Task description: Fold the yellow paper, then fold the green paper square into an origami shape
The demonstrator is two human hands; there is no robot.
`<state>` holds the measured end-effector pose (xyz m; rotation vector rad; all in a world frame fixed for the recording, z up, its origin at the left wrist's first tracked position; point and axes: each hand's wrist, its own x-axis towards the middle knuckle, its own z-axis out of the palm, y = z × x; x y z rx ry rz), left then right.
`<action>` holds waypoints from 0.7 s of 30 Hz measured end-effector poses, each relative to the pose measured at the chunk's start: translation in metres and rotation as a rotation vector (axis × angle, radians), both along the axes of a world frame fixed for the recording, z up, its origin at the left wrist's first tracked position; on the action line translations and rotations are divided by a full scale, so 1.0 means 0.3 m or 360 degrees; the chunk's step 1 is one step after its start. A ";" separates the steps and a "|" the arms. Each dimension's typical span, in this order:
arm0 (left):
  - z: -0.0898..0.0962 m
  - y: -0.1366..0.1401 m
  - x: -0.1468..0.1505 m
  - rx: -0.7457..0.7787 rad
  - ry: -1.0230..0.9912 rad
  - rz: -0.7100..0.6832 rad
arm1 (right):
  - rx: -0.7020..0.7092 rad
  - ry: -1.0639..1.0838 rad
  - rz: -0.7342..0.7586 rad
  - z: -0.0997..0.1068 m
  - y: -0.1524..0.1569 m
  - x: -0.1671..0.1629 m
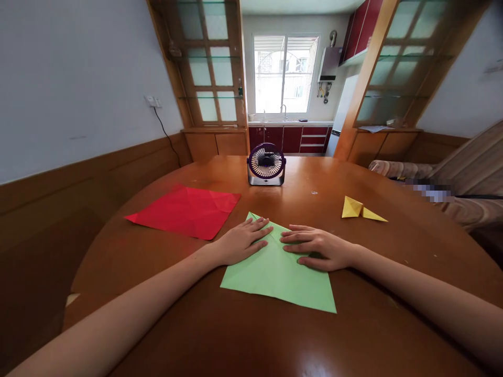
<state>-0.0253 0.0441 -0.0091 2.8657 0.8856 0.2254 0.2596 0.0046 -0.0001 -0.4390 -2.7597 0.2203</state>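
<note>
A sheet of light green paper (271,277) lies in front of me, its far part folded over near a corner. My left hand (244,241) rests flat on its left side, fingers stretched toward the fold. On the right side of the sheet lies my right hand (316,247), fingers spread and pointing left. Both hands press on the paper without gripping it, and a small gap separates their fingertips. Part of the folded far edge is hidden under the fingers.
Left of the green sheet lies a creased red paper (188,212). A folded yellow paper shape (353,208) sits to the right. Beyond the hands stands a small purple fan (267,163) on the round wooden table (196,340). A patterned sofa (467,173) is at the right.
</note>
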 end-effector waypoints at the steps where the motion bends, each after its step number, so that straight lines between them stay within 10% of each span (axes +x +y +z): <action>1: 0.000 0.001 -0.001 -0.0001 -0.0003 -0.0008 | -0.0003 0.0008 -0.0002 0.000 0.000 0.000; 21: -0.005 -0.003 -0.001 0.0088 -0.0009 0.0012 | -0.0078 0.0029 0.0047 -0.005 0.008 0.005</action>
